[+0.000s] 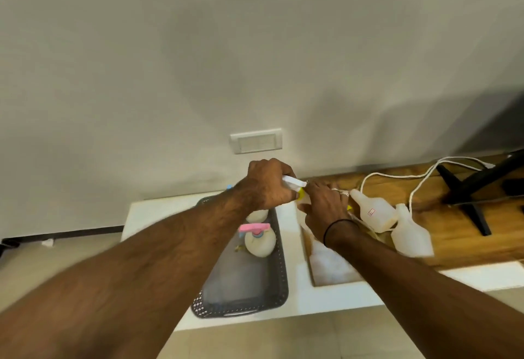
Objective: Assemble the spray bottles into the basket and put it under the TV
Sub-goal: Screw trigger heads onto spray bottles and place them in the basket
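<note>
Left hand: the left hand [269,184] is raised above the far end of the basket, fingers curled around a white spray-trigger head with a yellow collar [295,187]; the white nozzle end sticks out of the fist toward the other hand.
Right hand: the right hand [326,207], a thin black band [338,228] on its wrist, lies knuckles-up right beside the left, its fingers bent down over a pale object beneath them; what exactly they grip is hidden, so I cannot tell.
Basket: a grey rectangular plastic basket with perforated walls [280,282] sits on a white low counter [326,299], lengthways away from the viewer.
Basket contents: one cream translucent spray bottle with a pink trigger head [259,241] stands in the middle of the basket; a second pale bottle [256,215] stands behind it, mostly covered by the left forearm.
Loose bottles: two white translucent plastic bottles without trigger heads lie on their sides on the brown wooden shelf top [453,248], touching one another, to the right of the right hand.
Label: the nearer-to-wall bottle [374,214] bears a small red printed mark, too blurred to read; the other bottle [411,235] shows no writing.
Cable: a white cord [419,185] loops across the wood behind the bottles.
Stand: a black metal TV stand leg [465,194] rests on the wood at far right.
Wall: a white switch plate [256,140] is set into the plain wall above the hands.
</note>
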